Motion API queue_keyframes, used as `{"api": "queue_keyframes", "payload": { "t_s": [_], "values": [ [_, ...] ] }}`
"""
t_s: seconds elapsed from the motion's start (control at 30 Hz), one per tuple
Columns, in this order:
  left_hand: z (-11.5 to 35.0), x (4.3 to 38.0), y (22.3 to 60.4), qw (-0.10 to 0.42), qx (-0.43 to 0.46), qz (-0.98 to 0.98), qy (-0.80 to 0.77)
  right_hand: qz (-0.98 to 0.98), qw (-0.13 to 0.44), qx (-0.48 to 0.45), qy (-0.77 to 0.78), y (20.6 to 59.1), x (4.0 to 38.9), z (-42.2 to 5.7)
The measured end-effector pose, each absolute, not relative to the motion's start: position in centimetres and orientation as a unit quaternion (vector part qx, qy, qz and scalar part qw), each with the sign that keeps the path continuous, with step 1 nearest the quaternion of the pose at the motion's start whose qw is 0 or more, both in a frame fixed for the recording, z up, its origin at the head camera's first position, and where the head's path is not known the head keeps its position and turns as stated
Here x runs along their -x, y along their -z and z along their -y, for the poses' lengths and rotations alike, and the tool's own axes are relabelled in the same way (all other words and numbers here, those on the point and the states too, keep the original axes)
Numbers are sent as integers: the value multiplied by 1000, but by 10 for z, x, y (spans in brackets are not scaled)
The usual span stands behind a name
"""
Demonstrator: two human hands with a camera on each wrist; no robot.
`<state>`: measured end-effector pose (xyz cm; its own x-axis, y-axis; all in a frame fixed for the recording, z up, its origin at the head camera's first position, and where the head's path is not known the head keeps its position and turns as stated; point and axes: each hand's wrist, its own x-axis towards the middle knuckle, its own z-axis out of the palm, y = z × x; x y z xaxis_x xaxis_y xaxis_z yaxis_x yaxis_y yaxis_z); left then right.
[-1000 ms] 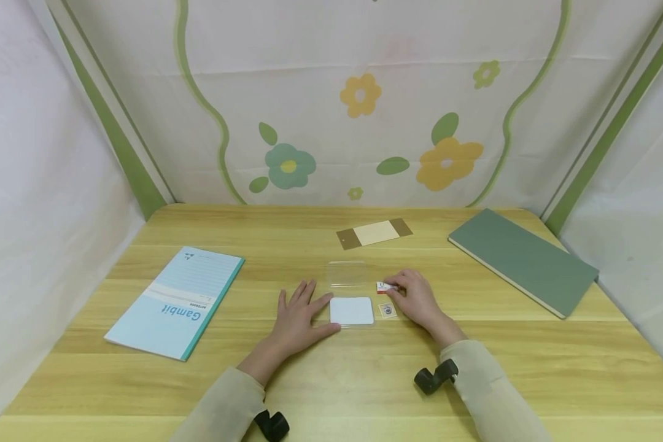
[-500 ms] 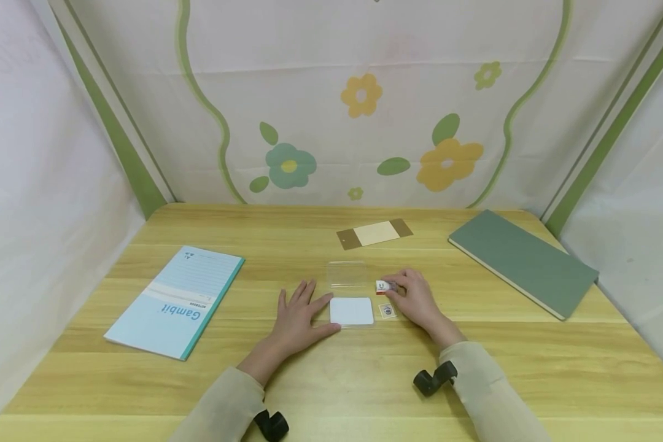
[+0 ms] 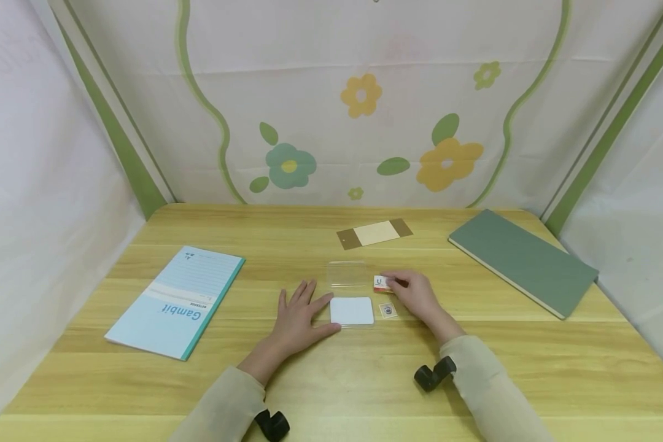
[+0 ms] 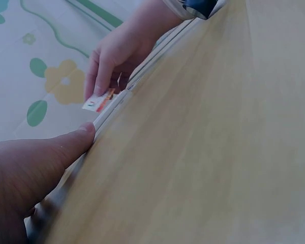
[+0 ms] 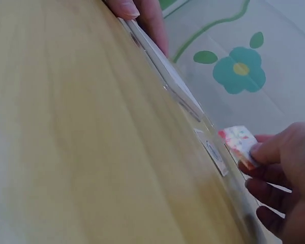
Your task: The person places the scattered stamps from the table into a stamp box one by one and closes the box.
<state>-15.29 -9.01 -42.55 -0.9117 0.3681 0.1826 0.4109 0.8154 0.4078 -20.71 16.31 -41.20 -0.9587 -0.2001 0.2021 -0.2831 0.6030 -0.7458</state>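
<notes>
My right hand (image 3: 417, 298) pinches a small white-and-red printed paper (image 3: 382, 283) between thumb and fingers. In the right wrist view the paper (image 5: 239, 145) is held up off the table. Just below that hand, in the head view, a small square stamp-like paper (image 3: 387, 310) with a dark round print lies flat. To its left is a clear plastic case (image 3: 347, 274), its lid folded back and a white card (image 3: 352, 311) in its near half. My left hand (image 3: 298, 322) rests on the table, fingers spread, thumb and index finger touching the case's left edge.
A light blue notebook (image 3: 174, 304) lies at the left. A green hardcover book (image 3: 522, 263) is at the right. A brown-and-cream paper strip (image 3: 374, 234) lies behind the case. A floral curtain (image 3: 320, 123) hangs behind the table.
The small white-and-red paper in my right hand has moved slightly up and left, and more of its face shows. My left hand and the case have stayed put.
</notes>
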Motion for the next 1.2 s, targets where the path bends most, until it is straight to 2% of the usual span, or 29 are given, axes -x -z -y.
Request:
{"api": "queue_keyframes", "payload": {
  "t_s": [0.5, 0.63, 0.83, 1.03, 1.2],
  "values": [
    [90, 154, 426, 48, 200, 955, 213, 834, -35, -174, -522, 403, 194, -126],
    [90, 155, 426, 46, 200, 955, 213, 836, -37, -208, -507, 407, 190, -117],
    [90, 155, 427, 50, 204, 953, 219, 847, -39, -210, -487, 412, 186, -107],
    [91, 155, 430, 68, 212, 949, 223, 866, -15, -218, -450, 415, 182, -101],
    [90, 155, 429, 60, 206, 952, 218, 880, 4, -231, -415, 417, 181, -99]
  ]
}}
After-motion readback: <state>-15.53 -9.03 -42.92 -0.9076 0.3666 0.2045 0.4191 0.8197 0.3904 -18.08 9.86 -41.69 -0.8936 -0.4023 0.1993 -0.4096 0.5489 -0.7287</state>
